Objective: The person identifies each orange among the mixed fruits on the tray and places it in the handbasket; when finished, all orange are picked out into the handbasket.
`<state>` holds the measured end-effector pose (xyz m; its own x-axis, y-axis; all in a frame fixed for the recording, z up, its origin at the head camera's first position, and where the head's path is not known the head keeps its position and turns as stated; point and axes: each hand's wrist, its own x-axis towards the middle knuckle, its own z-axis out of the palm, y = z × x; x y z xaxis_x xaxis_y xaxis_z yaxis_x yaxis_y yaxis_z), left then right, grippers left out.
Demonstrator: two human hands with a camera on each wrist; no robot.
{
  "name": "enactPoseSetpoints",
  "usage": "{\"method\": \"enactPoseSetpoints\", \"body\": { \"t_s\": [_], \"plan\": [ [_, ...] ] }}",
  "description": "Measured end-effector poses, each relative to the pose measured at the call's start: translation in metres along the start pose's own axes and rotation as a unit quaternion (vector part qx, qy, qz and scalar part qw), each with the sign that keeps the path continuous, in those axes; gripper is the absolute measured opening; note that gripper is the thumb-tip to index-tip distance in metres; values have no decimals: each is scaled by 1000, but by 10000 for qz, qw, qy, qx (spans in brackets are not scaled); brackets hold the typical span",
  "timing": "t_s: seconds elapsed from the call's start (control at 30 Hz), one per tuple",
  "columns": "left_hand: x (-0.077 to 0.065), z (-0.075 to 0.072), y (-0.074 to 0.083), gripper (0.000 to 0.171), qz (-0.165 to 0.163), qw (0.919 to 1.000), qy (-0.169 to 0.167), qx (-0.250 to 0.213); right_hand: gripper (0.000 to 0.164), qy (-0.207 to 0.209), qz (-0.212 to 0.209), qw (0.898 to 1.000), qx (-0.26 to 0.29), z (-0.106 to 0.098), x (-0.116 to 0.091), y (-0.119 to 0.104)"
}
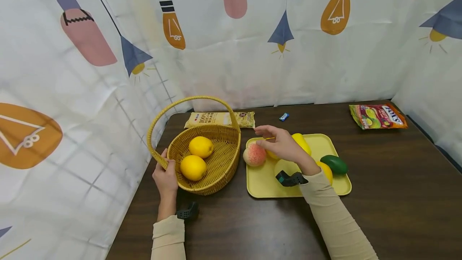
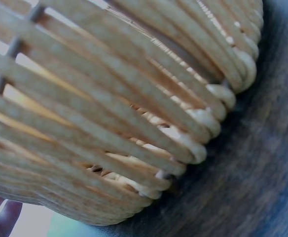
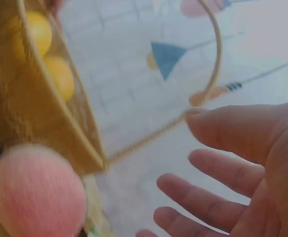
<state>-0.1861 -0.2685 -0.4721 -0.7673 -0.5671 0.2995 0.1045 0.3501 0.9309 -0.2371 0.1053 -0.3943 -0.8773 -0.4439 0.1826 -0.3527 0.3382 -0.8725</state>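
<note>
My left hand [image 1: 166, 177] grips the rim of a woven yellow basket [image 1: 231, 167] near the foot of its tall handle. Two lemons, one [image 1: 201, 147] behind the other [image 1: 193, 167], lie inside. The basket's woven side [image 2: 109, 98] fills most of the left wrist view. Over a yellow tray [image 1: 263, 187], my right hand [image 1: 279, 145] is empty, fingers spread apart in the right wrist view, close by a pink peach [image 1: 255, 155] at the tray's left edge. Yellow fruit [image 1: 302, 143] and a dark green avocado-shaped fruit [image 1: 334, 164] also lie there, partly hidden by my right arm.
Behind the basket lies a long pale yellow packet [image 1: 209, 118]. A small blue wrapped candy [image 1: 284, 116] is at the back of the dark wooden table [image 1: 390, 196], and a red-and-green snack bag [image 1: 377, 116] at the back right. Patterned curtains [image 1: 231, 67] surround the table.
</note>
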Motion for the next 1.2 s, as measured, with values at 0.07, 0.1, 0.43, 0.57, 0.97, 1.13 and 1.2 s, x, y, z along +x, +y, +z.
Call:
{"method": "enactPoseSetpoints", "body": {
  "t_s": [0.07, 0.1, 0.43, 0.57, 0.97, 1.13, 1.2],
  "plan": [
    [0, 0, 0, 42, 20, 10000, -8, -43, 45, 9, 95, 9998, -165, -6, 0, 3],
    [0, 0, 0, 43, 40, 10000, -17, -57, 45, 33, 172, 9995, -252, -9, -1, 5],
    [0, 1, 0, 43, -9, 10000, -17, -2, 48, 167, 570, 9965, -588, -34, -8, 16],
    [-1, 1, -1, 43, -47, 10000, -20, -27, 51, 195, 696, 9942, -791, -41, -11, 23],
    [0, 1, 1, 44, -95, 9999, -73, 38, 55, 132, 852, 9901, -1103, -41, -9, 40],
    [0, 1, 1, 44, -147, 9999, -58, 37, 59, 41, 981, 9889, -1119, -39, -8, 43],
    [0, 1, 1, 44, -159, 9999, -53, 24, 60, -2, 1044, 9880, -1139, -38, -7, 44]
  ]
}}
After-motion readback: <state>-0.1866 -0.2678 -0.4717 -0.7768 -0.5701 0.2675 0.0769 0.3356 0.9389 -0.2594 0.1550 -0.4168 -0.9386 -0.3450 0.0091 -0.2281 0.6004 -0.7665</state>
